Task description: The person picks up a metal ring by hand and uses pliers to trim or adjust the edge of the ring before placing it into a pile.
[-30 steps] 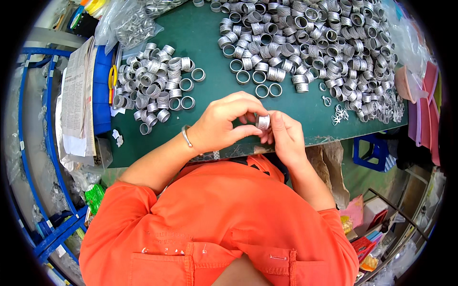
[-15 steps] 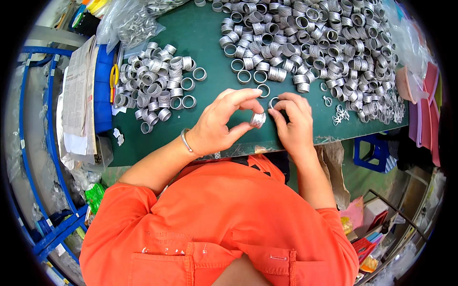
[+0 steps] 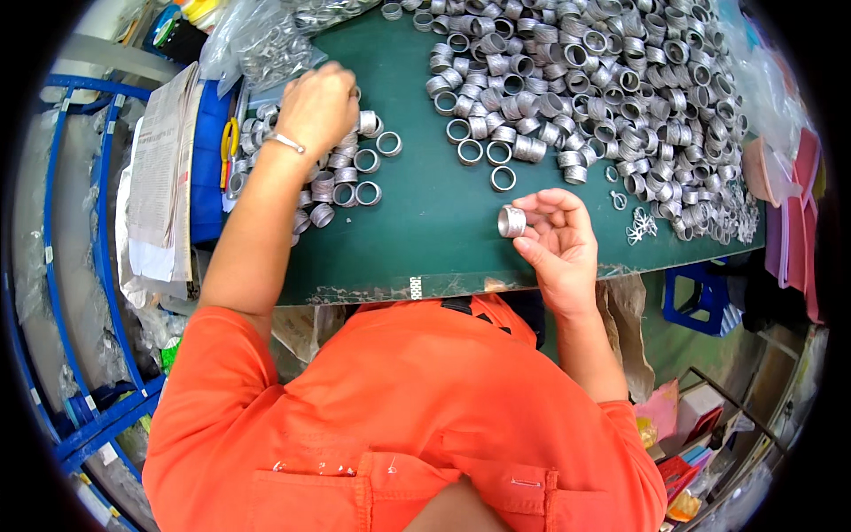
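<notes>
Right hand (image 3: 563, 244): thumb and fingertips closed on one metal ring (image 3: 511, 222), pinched at its right edge. Open end faces roughly left, patterned outer wall exposed. Edge pinch probably keeps palm and finger bulk off the bore and most of the wall. Other fingers loosely curled, palm partly up. Can't tell if the ring touches the table or is just above it.

Left hand (image 3: 321, 106): back of hand up, over the smaller ring pile (image 3: 344, 160). Fingertips blurred and tucked under, so can't tell if they're apart, together or gripping a ring.

Relative to fingers: held ring sits left of the right-hand fingers, between thumb tip and fingertips, well apart from the left hand. A loose ring (image 3: 503, 179) lies just beyond it, at the near edge of the big ring heap (image 3: 585, 80).

Further out: green tabletop (image 3: 417, 239) separates heap from pile, likely so the two groups don't mix. Thin star-shaped bits (image 3: 640, 226) by the heap's near right side. Yellow-handled tool (image 3: 230, 139) left of the pile, against a blue bin (image 3: 211, 151), probably parked within reach. Clear bag of metal parts (image 3: 266, 53) behind the pile.
</notes>
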Motion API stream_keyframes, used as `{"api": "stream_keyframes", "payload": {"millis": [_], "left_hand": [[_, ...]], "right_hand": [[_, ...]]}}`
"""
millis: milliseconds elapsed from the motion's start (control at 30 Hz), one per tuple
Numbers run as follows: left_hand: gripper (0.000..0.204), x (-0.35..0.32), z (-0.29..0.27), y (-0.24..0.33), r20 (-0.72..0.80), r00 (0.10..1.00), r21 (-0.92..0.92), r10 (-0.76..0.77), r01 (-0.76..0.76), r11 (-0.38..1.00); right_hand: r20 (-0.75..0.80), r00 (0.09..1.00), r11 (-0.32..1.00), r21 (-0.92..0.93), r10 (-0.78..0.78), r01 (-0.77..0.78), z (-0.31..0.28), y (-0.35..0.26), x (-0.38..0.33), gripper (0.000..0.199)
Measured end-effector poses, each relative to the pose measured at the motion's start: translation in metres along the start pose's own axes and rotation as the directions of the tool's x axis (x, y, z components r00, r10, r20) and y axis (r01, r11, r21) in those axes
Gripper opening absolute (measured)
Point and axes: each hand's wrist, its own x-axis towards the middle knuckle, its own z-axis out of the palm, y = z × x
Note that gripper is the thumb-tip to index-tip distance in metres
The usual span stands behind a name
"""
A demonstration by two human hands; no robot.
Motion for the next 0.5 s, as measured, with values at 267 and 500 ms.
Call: {"api": "stream_keyframes", "payload": {"millis": [267, 500], "left_hand": [[0.011, 0.003, -0.009, 0.010, -0.047, 0.995, -0.120, 0.084, -0.090, 0.989], [0.040, -0.045, -0.017, 0.105, -0.203, 0.878, -0.710, 0.433, -0.437, 0.553]], "right_hand": [[0.003, 0.986, 0.957, 0.240, 0.169, -0.164, -0.001, -0.004, -0.004, 0.041], [0.081, 0.915, 0.824, 0.408, 0.396, -0.393, 0.000, -0.001, 0.002, 0.018]]}}
